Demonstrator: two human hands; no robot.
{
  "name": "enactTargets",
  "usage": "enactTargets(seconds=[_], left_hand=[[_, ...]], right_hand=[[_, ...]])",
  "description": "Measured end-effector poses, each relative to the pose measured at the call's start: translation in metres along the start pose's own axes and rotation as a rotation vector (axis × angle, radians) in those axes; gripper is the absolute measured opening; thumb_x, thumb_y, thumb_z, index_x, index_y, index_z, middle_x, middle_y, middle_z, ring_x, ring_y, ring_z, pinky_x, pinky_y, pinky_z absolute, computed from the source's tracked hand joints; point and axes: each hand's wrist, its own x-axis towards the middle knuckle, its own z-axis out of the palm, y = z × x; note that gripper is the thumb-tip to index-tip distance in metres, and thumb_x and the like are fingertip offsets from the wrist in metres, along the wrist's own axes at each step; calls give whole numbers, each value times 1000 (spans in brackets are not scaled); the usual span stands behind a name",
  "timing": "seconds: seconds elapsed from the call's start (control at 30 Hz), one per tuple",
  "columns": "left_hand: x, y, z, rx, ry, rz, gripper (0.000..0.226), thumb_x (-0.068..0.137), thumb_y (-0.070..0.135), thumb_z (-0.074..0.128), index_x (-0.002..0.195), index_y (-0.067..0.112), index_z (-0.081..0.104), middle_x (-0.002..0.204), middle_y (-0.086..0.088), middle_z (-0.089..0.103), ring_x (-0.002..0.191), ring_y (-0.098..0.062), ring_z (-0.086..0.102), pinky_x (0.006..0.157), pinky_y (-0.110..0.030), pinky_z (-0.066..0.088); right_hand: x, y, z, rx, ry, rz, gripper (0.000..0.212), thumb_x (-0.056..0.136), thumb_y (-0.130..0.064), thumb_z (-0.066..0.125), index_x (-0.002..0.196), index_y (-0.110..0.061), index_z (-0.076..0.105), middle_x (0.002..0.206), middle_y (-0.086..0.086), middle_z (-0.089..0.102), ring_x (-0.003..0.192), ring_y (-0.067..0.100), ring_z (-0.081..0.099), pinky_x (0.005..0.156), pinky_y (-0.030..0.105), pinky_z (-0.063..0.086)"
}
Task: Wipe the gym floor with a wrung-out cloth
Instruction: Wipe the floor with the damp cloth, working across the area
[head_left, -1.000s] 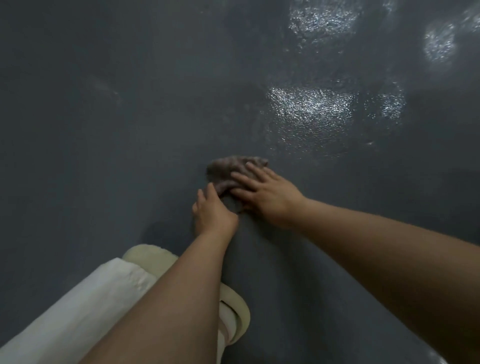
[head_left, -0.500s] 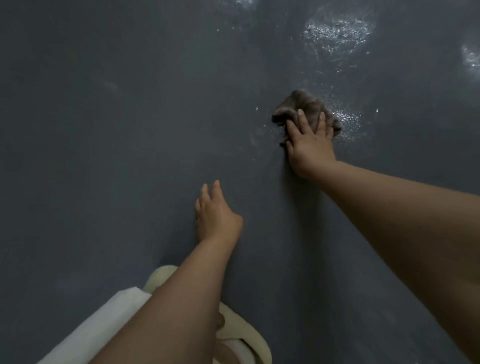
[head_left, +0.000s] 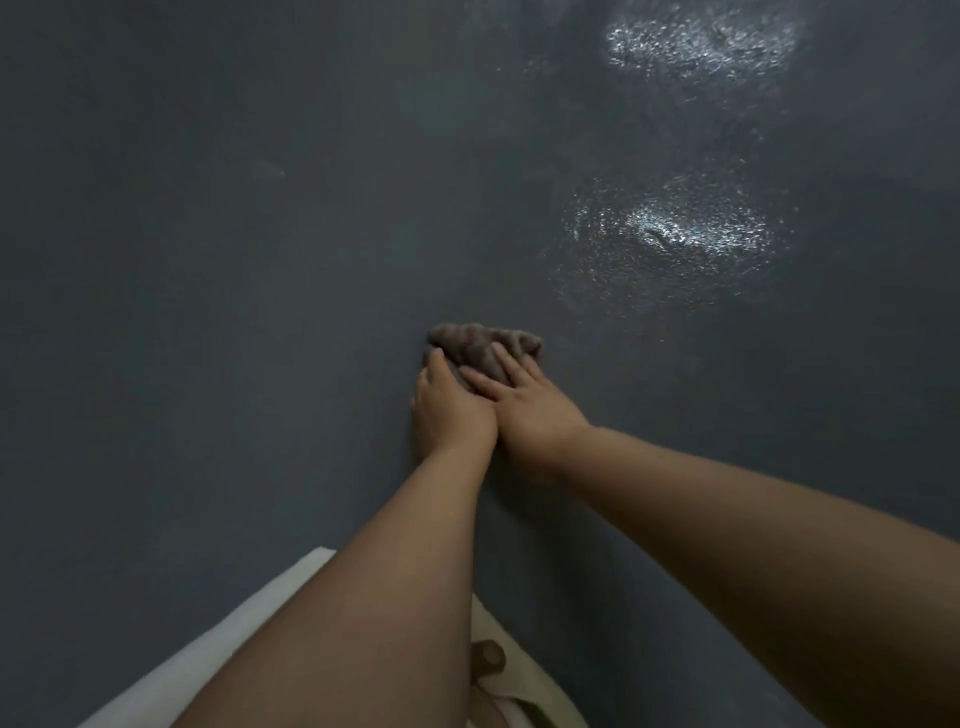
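Note:
A crumpled brown cloth (head_left: 480, 340) lies on the dark grey gym floor (head_left: 260, 260), just ahead of both hands. My right hand (head_left: 524, 405) presses flat on the cloth with straight, spread fingers. Beside it, my left hand (head_left: 449, 408) lies against the floor, and its fingertips touch the cloth's near left edge. The two hands touch each other at the thumbs. The part of the cloth under the fingers is hidden.
Wet, shiny patches (head_left: 670, 234) glisten on the floor ahead to the right, with another (head_left: 701, 39) further up. My white trouser leg (head_left: 218, 654) and a cream slipper (head_left: 514, 675) sit at the bottom edge under my left arm.
My right hand has pulled the cloth back from the far right wet patch toward me. It now lies beside my left hand, whose fingertips have come onto the cloth.

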Motion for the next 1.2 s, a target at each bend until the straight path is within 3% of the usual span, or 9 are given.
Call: enactTargets(seconds=[0.1, 0.23, 0.37, 0.6, 0.73, 0.83, 1.0, 1.13, 1.2], left_hand=[[2, -1, -1, -181, -20, -135, 45, 94, 21, 52, 136, 11, 41, 135, -13, 51, 121, -33, 49, 102, -40, 40], [-8, -12, 1, -444, -152, -301, 23, 87, 19, 64, 103, 4, 62, 110, -19, 65, 97, -27, 62, 81, -35, 49], [-25, -19, -7, -516, -110, -279, 9, 87, 7, 57, 83, 15, 58, 94, -12, 66, 85, -22, 56, 75, -30, 45], [-68, 0, -21, -934, -222, -201, 31, 83, -11, 32, 66, 11, 46, 58, -2, 50, 58, -15, 44, 55, -19, 41], [-90, -1, -26, -1062, -367, -197, 25, 87, -3, 32, 97, 8, 53, 87, -11, 53, 83, -24, 52, 81, -38, 48], [-98, -6, -25, -1114, -407, -250, 27, 88, 3, 36, 110, 8, 51, 92, -13, 57, 84, -26, 56, 74, -41, 51], [-96, 15, -32, -1249, -438, -247, 16, 91, 5, 37, 84, 8, 52, 75, -11, 57, 72, -23, 56, 69, -39, 52], [-81, 45, -45, -1166, -403, -148, 14, 94, 6, 40, 85, 13, 49, 77, -7, 56, 69, -18, 57, 60, -35, 54], [-75, 62, -57, -1144, -363, -78, 14, 96, 6, 42, 88, 15, 48, 80, -6, 57, 70, -18, 59, 62, -37, 53]], right_hand=[[-9, 0, -6, 26, 54, -78, 48, 96, -31, 46, 144, -26, 38, 152, -4, 34, 142, 31, 19, 116, 40, 18], [-19, 5, -28, 195, 179, 70, 25, 92, -29, 48, 103, -21, 69, 106, 7, 67, 98, 29, 60, 70, 29, 42], [-24, 32, -45, 495, 357, 409, 27, 88, -15, 48, 104, -19, 69, 111, 9, 68, 104, 28, 60, 86, 34, 48], [-45, 36, -20, 526, 159, 329, 36, 86, -6, 54, 121, -14, 62, 119, 8, 64, 111, 24, 58, 88, 26, 44], [-63, 32, -4, 714, 141, 362, 42, 85, -7, 63, 127, -9, 57, 122, 11, 62, 111, 24, 59, 93, 31, 48], [-77, 26, 4, 823, 141, 403, 49, 81, -2, 68, 128, -3, 54, 123, 13, 61, 114, 25, 58, 96, 31, 47], [-84, 13, 13, 822, 144, 385, 107, 63, -19, 86, 149, -15, 23, 138, 10, 44, 125, 25, 47, 100, 34, 44], [-82, 21, -13, 763, 566, 468, 38, 82, -6, 60, 119, -11, 61, 111, 12, 66, 107, 29, 60, 87, 30, 45], [-82, 31, -38, 839, 767, 457, 28, 81, 2, 52, 100, -8, 69, 91, 10, 69, 93, 31, 65, 82, 42, 52]])
